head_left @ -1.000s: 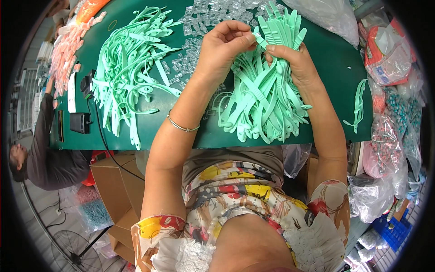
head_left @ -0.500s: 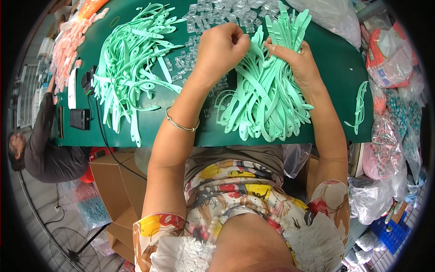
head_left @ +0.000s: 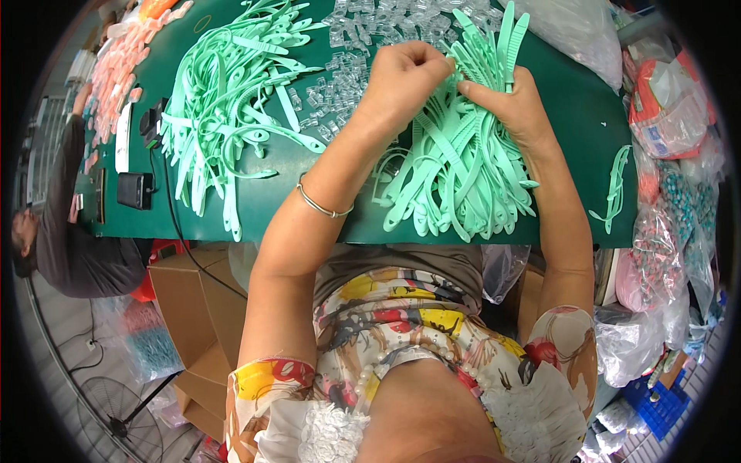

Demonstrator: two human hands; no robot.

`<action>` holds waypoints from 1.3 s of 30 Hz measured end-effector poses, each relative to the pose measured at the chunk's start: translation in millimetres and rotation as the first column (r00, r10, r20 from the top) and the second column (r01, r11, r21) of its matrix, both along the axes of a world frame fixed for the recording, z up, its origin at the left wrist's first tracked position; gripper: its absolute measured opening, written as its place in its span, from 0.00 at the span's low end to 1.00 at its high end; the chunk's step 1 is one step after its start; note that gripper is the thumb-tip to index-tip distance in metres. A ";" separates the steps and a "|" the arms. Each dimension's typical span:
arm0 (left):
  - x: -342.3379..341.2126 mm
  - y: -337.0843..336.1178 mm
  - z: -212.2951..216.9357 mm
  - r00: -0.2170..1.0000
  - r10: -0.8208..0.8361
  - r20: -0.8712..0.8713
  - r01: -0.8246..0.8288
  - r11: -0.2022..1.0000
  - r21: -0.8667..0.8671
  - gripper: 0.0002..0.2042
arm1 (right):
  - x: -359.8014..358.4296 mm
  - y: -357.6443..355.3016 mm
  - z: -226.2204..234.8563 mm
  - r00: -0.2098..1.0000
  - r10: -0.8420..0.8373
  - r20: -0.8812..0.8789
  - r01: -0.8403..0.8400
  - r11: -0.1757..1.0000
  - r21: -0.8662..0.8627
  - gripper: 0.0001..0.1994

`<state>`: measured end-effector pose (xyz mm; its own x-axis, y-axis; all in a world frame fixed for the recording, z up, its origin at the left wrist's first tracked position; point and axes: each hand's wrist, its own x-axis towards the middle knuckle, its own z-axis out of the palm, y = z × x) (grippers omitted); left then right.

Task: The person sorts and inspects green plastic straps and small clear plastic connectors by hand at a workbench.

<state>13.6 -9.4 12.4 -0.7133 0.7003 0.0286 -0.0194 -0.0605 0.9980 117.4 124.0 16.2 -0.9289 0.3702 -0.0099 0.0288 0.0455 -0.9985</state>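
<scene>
My right hand [head_left: 519, 106] is closed round the upper part of a thick bundle of mint-green rubber straps [head_left: 463, 181]. The ribbed upper ends stick up past its fingers, and the looped lower ends fan out towards the near table edge. Beside it, my left hand [head_left: 403, 83] is pinched, with its fingertips against the bundle's upper left side; what lies between them is too small to make out. Small clear plastic buckles [head_left: 351, 77] lie scattered beyond and to the left of my left hand.
A second heap of mint-green straps [head_left: 224, 108] covers the table's [head_left: 301, 208] left part. One strap [head_left: 616, 185] lies far right. Peach-coloured pieces [head_left: 116, 73], a black box [head_left: 135, 190] and a cable are at left, near a co-worker [head_left: 85, 224]. Plastic bags [head_left: 668, 108] crowd the right side.
My left hand has moved right, from apart to the upper left side of the strap bundle. The right hand keeps its hold. The co-worker's arm at left has shifted.
</scene>
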 end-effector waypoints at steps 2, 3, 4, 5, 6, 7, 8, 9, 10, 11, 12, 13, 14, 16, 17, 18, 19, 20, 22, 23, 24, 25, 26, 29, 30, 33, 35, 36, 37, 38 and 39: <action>-6.2 -1.7 -1.6 1.000 -0.017 0.022 0.017 1.000 0.008 0.09 | 0.0 0.3 0.3 1.000 -0.005 0.021 0.005 1.000 -0.014 0.12; -6.9 -1.5 -3.4 1.000 -0.012 0.009 0.012 1.000 0.022 0.09 | -0.6 1.3 -1.7 1.000 0.004 0.006 -0.004 1.000 -0.016 0.12; -7.6 -1.3 -4.4 1.000 -0.007 -0.003 0.008 0.999 0.036 0.09 | -0.8 1.9 -2.9 1.000 0.013 -0.010 -0.013 1.000 -0.017 0.12; -9.3 -1.6 -4.1 1.000 -0.006 -0.003 0.006 0.999 0.036 0.09 | -0.7 2.1 -3.4 1.000 0.014 -0.009 -0.014 1.000 -0.017 0.12; -11.7 -2.8 -2.9 0.999 -0.011 -0.045 0.011 1.000 -0.011 0.09 | -0.6 2.2 -3.6 1.000 0.011 -0.002 -0.011 0.999 -0.035 0.13; -14.3 -4.0 -2.4 0.996 -0.018 -0.087 0.013 0.998 -0.058 0.08 | -0.7 2.2 -3.9 1.000 0.008 0.006 -0.007 0.999 -0.054 0.13; -17.4 -4.5 -4.6 0.996 -0.015 -0.087 0.010 0.998 -0.057 0.08 | -1.0 2.0 -4.4 1.000 0.010 0.005 -0.010 0.999 -0.052 0.13; -21.2 -4.8 -8.7 0.985 -0.024 -0.171 0.007 0.995 -0.103 0.08 | -1.5 1.6 -5.4 0.999 -0.024 -0.024 0.023 0.999 -0.029 0.12; -25.3 -5.4 -10.9 0.967 -0.037 -0.252 -0.001 0.989 -0.148 0.09 | -2.1 1.5 -6.4 0.997 -0.057 -0.054 0.057 0.998 -0.006 0.12; -30.6 -6.8 -11.0 0.967 -0.033 -0.253 -0.004 0.989 -0.147 0.09 | -2.2 2.7 -7.4 0.997 -0.053 -0.054 0.053 0.999 -0.005 0.12; -36.3 -9.4 -10.5 0.921 -0.011 -0.390 -0.044 0.990 -0.131 0.08 | -1.9 5.0 -8.5 0.998 -0.049 -0.047 0.048 0.999 -0.020 0.11; -41.0 -13.6 -10.1 0.854 0.011 -0.519 -0.080 0.991 -0.110 0.08 | -1.5 6.5 -9.2 0.998 -0.045 -0.040 0.043 0.998 -0.035 0.11; -45.6 -21.3 -6.0 0.853 0.014 -0.522 -0.084 0.990 -0.112 0.08 | -2.5 6.7 -10.1 0.998 -0.041 -0.043 0.040 0.999 -0.037 0.11; -50.9 -34.2 6.0 0.651 -0.278 -0.706 -0.112 0.885 -0.452 0.08 | -2.3 8.6 -10.5 0.999 -0.041 -0.032 0.040 0.999 -0.028 0.11; -49.6 -37.2 8.4 0.640 -0.327 -0.695 -0.129 0.847 -0.516 0.07 | -2.2 8.8 -10.5 0.999 -0.040 -0.033 0.039 0.999 -0.029 0.11; -47.9 -37.7 9.5 0.640 -0.327 -0.695 -0.129 0.846 -0.517 0.07 | -1.8 9.0 -10.4 0.998 -0.049 -0.035 0.046 0.996 -0.070 0.11; -46.4 -37.3 10.2 0.621 -0.382 -0.684 -0.149 0.800 -0.582 0.07 | -1.2 9.2 -10.1 0.998 -0.058 -0.036 0.054 0.992 -0.111 0.11; -44.8 -37.6 10.6 0.603 -0.435 -0.668 -0.174 0.746 -0.643 0.06 | -1.2 8.5 -9.5 0.998 -0.056 -0.036 0.052 0.992 -0.113 0.11; -38.6 -35.3 8.9 0.570 -0.467 -0.676 -0.218 0.708 -0.672 0.06 | -1.2 6.7 -7.4 0.997 -0.031 -0.064 0.021 0.988 -0.152 0.11; -36.4 -33.0 7.2 0.536 -0.499 -0.681 -0.257 0.672 -0.695 0.06 | -0.5 6.1 -6.6 0.997 -0.034 -0.064 0.024 0.988 -0.152 0.11; -36.0 -31.5 5.6 0.534 -0.501 -0.681 -0.255 0.672 -0.695 0.06 | -0.1 5.3 -5.9 0.997 -0.045 -0.063 0.034 0.986 -0.166 0.11; -35.9 -29.9 3.8 0.515 -0.511 -0.688 -0.272 0.664 -0.696 0.06 | 0.6 5.3 -5.7 0.996 -0.055 -0.063 0.043 0.983 -0.179 0.12; -35.9 -28.6 3.0 0.495 -0.520 -0.697 -0.292 0.656 -0.696 0.06 | 0.5 6.4 -6.0 0.996 -0.058 -0.065 0.046 0.983 -0.179 0.12; -41.8 -31.3 2.7 0.525 -0.448 -0.724 -0.260 0.725 -0.637 0.06 | 0.1 10.0 -8.3 0.996 -0.038 -0.086 0.030 0.995 -0.093 0.11; -44.2 -31.7 4.6 0.521 -0.450 -0.725 -0.256 0.728 -0.636 0.06 | 0.1 10.1 -8.7 0.995 -0.043 -0.086 0.033 0.993 -0.110 0.11; -49.8 -31.7 8.3 0.858 -0.149 -0.491 -0.080 0.906 -0.416 0.06 | -0.6 9.3 -8.0 0.996 -0.031 -0.083 0.019 0.990 -0.140 0.10; -46.1 -28.1 7.9 0.944 -0.110 -0.310 0.026 0.965 -0.262 0.07 | -0.7 7.2 -4.3 0.996 0.006 -0.087 -0.019 0.988 -0.151 0.08; -43.6 -25.6 7.3 0.989 -0.102 -0.108 0.093 0.992 -0.081 0.07 | -1.1 6.6 -4.3 0.996 0.005 -0.087 -0.019 0.988 -0.151 0.08; -41.1 -22.6 4.2 0.993 -0.118 0.007 0.118 0.993 -0.021 0.06 | -1.6 6.0 -4.7 0.995 -0.006 -0.100 -0.007 0.991 -0.134 0.08; -38.4 -19.4 2.3 0.993 -0.118 0.007 0.118 0.993 -0.021 0.06 | -1.7 5.9 -5.0 0.994 -0.018 -0.112 0.005 0.993 -0.118 0.08; -35.9 -16.7 0.9 0.983 -0.136 0.123 0.133 0.990 0.040 0.06 | -1.6 5.7 -4.7 0.994 -0.018 -0.111 0.005 0.993 -0.118 0.08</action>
